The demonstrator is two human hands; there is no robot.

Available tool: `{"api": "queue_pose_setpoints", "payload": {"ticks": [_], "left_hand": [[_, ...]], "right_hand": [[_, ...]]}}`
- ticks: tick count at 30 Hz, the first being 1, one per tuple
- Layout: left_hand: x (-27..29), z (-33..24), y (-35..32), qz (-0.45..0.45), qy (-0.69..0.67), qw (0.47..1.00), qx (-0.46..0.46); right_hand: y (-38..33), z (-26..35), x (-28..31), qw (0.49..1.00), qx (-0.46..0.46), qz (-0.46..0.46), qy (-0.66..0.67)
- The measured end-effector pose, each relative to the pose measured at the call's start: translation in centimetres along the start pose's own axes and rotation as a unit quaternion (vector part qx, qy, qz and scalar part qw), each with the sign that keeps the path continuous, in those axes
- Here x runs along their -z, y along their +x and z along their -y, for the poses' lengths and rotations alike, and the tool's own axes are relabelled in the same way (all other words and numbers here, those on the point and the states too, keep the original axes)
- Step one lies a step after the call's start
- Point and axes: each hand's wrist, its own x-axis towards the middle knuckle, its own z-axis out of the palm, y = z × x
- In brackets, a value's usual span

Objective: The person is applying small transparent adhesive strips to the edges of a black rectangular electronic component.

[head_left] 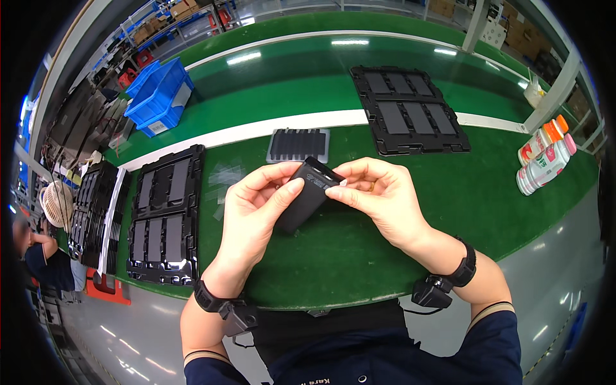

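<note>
A flat black rectangular part (307,194) is held tilted above the green table (359,256), close to my chest. My left hand (253,215) wraps around its lower left side, thumb pressed on its face. My right hand (378,199) pinches its upper right corner with thumb and fingertips. Both wrists carry black bands with small boxes. A black tray (163,218) holding several flat dark parts lies just left of my left hand.
A small grey ridged tray (298,145) sits behind the hands. Another black tray (410,109) with dark parts lies on the belt at back right. Two bottles (545,160) lie at far right. Blue bins (159,93) stand back left. Stacked trays (93,205) and another person (45,256) are at left.
</note>
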Motion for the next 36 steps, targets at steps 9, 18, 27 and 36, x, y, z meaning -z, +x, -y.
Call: {"api": "queue_pose_setpoints", "payload": {"ticks": [9, 18, 27, 36], "left_hand": [[-0.2, 0.1, -0.2, -0.012, 0.030, 0.999, -0.003], [-0.1, 0.3, -0.1, -0.004, 0.069, 0.997, -0.045], [0.1, 0.0, -0.2, 0.000, 0.002, 0.999, -0.038], [0.5, 0.3, 0.0, 0.047, -0.086, 0.995, 0.015]], "right_hand": [[-0.4, 0.3, 0.1, 0.986, 0.075, 0.035, -0.147], [-0.6, 1.8, -0.6, 0.932, 0.121, 0.059, -0.336], [-1.2, 1.5, -0.3, 0.959, 0.184, 0.035, -0.211], [-0.2, 1.9, 0.0, 0.991, 0.099, 0.073, -0.051]]}}
